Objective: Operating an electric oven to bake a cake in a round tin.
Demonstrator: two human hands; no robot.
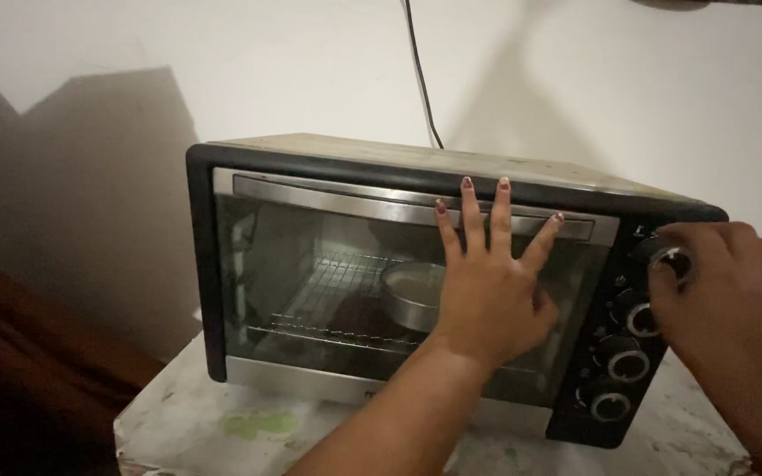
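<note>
Across the middle of the frame sits a black countertop oven (pixel 381 167) with a steel-trimmed glass door (pixel 310 282), and both my hands are on it. My left hand (pixel 491 295) lies flat against the glass just right of centre, fingers (pixel 501 216) spread wide and pointing up, their tips reaching the long steel door handle (pixel 337 198) that runs along the top of the door. My right hand (pixel 734 308), at the right edge of the frame, curls over the top knob (pixel 674 260) of the control panel, thumb and fingers pinched around its silver rim. Below that knob, three more round knobs (pixel 625 361) run down the black panel, untouched. Through the glass I see a wire rack (pixel 328 300) spanning the oven chamber, and on it a round metal pan (pixel 409 295), partly hidden behind my left hand; whatever fills it looks pale, though I cannot tell what it is. A black cord (pixel 421 75) climbs the white wall (pixel 619 88) in the upper centre of the frame. At the bottom, the oven stands on a worn, pale table (pixel 222 423) with a green patch near its lower left.
</note>
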